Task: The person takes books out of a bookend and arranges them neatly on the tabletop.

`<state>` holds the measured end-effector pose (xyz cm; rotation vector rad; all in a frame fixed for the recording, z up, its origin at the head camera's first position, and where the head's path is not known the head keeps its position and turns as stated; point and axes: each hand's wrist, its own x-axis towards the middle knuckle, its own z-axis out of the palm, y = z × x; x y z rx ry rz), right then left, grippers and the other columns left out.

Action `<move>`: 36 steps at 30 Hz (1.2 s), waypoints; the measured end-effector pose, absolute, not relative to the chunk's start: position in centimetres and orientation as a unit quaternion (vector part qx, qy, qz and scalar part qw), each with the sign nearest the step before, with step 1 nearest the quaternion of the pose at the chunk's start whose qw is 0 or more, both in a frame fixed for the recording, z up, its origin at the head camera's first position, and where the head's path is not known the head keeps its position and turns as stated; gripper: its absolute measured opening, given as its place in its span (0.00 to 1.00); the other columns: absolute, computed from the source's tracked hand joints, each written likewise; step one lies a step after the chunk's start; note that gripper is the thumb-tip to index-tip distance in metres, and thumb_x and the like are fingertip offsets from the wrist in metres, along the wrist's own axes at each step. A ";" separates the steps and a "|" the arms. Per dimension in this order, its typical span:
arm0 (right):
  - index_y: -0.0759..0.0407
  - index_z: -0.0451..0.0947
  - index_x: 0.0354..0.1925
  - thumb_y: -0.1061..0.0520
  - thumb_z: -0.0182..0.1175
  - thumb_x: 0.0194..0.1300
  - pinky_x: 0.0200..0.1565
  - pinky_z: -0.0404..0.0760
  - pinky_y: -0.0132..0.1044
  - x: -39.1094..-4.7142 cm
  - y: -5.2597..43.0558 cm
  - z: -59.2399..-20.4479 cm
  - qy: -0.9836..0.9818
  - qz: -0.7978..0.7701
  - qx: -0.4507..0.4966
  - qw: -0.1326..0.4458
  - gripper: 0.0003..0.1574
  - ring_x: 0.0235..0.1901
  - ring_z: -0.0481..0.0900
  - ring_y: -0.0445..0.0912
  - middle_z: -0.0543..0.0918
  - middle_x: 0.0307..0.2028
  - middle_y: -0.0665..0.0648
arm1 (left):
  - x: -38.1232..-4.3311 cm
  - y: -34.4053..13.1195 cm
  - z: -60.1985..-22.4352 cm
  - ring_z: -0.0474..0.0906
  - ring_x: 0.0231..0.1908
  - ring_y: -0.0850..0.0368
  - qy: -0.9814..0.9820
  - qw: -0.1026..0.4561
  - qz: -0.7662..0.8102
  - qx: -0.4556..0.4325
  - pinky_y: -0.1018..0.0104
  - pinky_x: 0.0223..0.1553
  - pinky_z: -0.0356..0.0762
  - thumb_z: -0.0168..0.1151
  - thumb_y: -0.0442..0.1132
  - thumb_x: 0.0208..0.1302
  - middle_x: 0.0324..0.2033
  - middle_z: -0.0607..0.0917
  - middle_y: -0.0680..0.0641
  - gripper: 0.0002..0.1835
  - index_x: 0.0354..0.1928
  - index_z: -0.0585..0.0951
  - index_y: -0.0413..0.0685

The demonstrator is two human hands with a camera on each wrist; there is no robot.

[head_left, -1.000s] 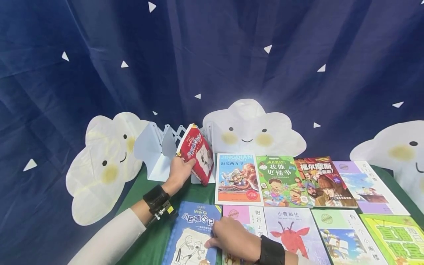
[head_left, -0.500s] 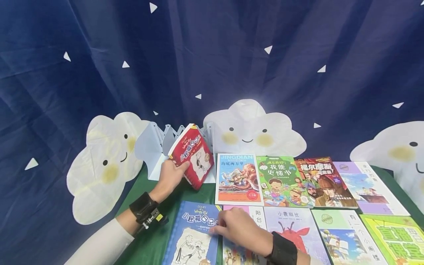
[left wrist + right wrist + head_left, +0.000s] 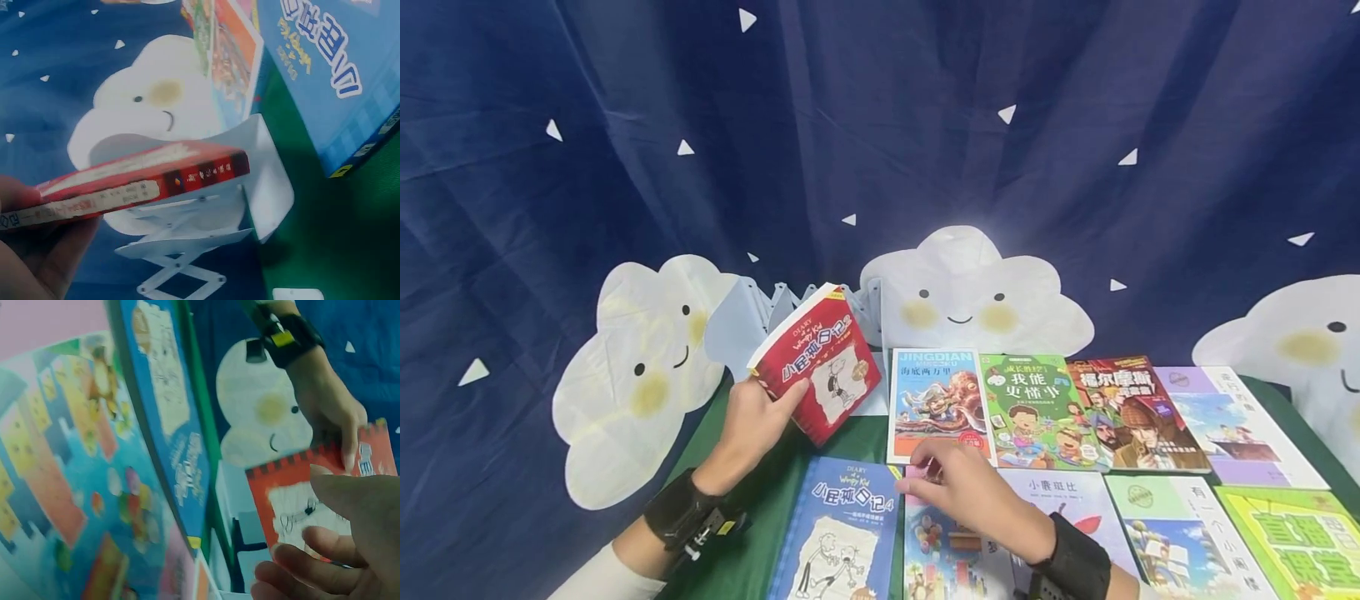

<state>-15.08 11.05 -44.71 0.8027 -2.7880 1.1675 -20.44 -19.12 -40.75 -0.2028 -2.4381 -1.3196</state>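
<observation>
A red Wimpy Kid book stands tilted in the air, its front cover turned towards me. My left hand grips it by the spine side, thumb on the cover. In the left wrist view the book's spine faces the camera. My right hand hovers over a pink-topped book, fingers loosely bent and holding nothing. Behind the red book is a pale blue folding bookend rack, partly hidden by it. The blue Wimpy Kid book lies on the table between my hands.
Several books lie in two rows on the green cloth, among them an octopus-cover book, a green one, a detective one and a red-deer one. A dark blue curtain with clouds hangs behind.
My left hand has drawn the red book away from the rack, left and nearer, turning its cover more towards me. My right hand has lifted off the blue book's edge and moved right.
</observation>
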 end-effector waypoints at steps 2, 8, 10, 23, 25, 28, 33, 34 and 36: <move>0.52 0.82 0.50 0.36 0.68 0.66 0.42 0.86 0.34 -15.2 11.2 -44.4 -0.893 0.377 0.244 0.020 0.26 0.42 0.86 0.43 0.87 0.44 0.51 | -19.6 -19.2 -40.3 0.91 0.46 0.39 -0.860 0.192 -0.464 -0.090 0.48 0.44 0.90 0.73 0.37 0.65 0.51 0.90 0.34 0.24 0.60 0.79 0.35; 0.52 0.72 0.67 0.34 0.71 0.62 0.53 0.87 0.48 -15.5 11.6 -43.2 -0.896 0.391 0.208 0.036 0.43 0.55 0.85 0.52 0.84 0.59 0.55 | -17.4 -18.9 -39.5 0.92 0.42 0.43 -0.846 0.188 -0.481 -0.132 0.58 0.39 0.91 0.74 0.37 0.64 0.48 0.91 0.37 0.22 0.58 0.82 0.37; 0.50 0.69 0.71 0.32 0.72 0.60 0.56 0.86 0.52 -15.6 11.6 -42.8 -0.892 0.405 0.196 0.034 0.48 0.58 0.83 0.54 0.82 0.62 0.56 | -16.8 -18.7 -39.3 0.92 0.42 0.44 -0.841 0.172 -0.494 -0.136 0.59 0.39 0.91 0.74 0.38 0.64 0.48 0.91 0.37 0.22 0.57 0.83 0.37; 0.45 0.57 0.78 0.41 0.75 0.61 0.60 0.86 0.48 -16.3 11.6 -41.2 -0.824 0.514 0.231 -0.051 0.56 0.65 0.81 0.58 0.74 0.71 0.56 | -15.0 -18.0 -38.8 0.92 0.42 0.54 -0.819 0.062 -0.529 -0.215 0.65 0.41 0.90 0.73 0.35 0.64 0.48 0.91 0.36 0.22 0.58 0.82 0.36; 0.46 0.57 0.78 0.43 0.73 0.64 0.59 0.87 0.46 -16.3 11.7 -40.9 -0.809 0.533 0.238 -0.076 0.53 0.66 0.80 0.59 0.74 0.71 0.57 | -14.8 -17.9 -38.8 0.92 0.41 0.55 -0.823 0.050 -0.519 -0.225 0.66 0.39 0.90 0.73 0.35 0.64 0.47 0.91 0.35 0.21 0.57 0.83 0.35; 0.48 0.58 0.77 0.47 0.70 0.69 0.56 0.88 0.41 -16.2 11.8 -40.6 -0.780 0.560 0.251 -0.123 0.47 0.64 0.81 0.59 0.77 0.67 0.59 | -14.4 -17.9 -38.7 0.92 0.39 0.56 -0.833 0.035 -0.503 -0.228 0.67 0.37 0.90 0.73 0.37 0.64 0.45 0.92 0.36 0.20 0.55 0.84 0.35; 0.52 0.63 0.74 0.50 0.65 0.73 0.54 0.88 0.33 -16.0 11.8 -40.2 -0.761 0.566 0.273 -0.163 0.38 0.59 0.84 0.54 0.82 0.62 0.61 | -13.8 -18.2 -38.5 0.92 0.38 0.58 -0.833 0.008 -0.503 -0.229 0.68 0.36 0.90 0.73 0.39 0.65 0.44 0.92 0.37 0.18 0.53 0.85 0.36; 0.52 0.65 0.74 0.50 0.65 0.73 0.55 0.87 0.33 -15.9 11.8 -40.1 -0.761 0.563 0.278 -0.163 0.37 0.59 0.84 0.53 0.83 0.62 0.61 | -13.7 -18.3 -38.5 0.92 0.38 0.58 -0.833 0.004 -0.504 -0.230 0.68 0.36 0.90 0.73 0.40 0.65 0.44 0.92 0.38 0.18 0.53 0.85 0.36; 0.51 0.67 0.73 0.50 0.65 0.73 0.54 0.87 0.33 -15.7 11.8 -40.1 -0.763 0.557 0.282 -0.165 0.35 0.58 0.86 0.50 0.85 0.60 0.59 | -13.5 -18.4 -38.5 0.92 0.38 0.60 -0.828 -0.009 -0.510 -0.232 0.68 0.37 0.90 0.72 0.40 0.66 0.45 0.92 0.37 0.18 0.54 0.85 0.36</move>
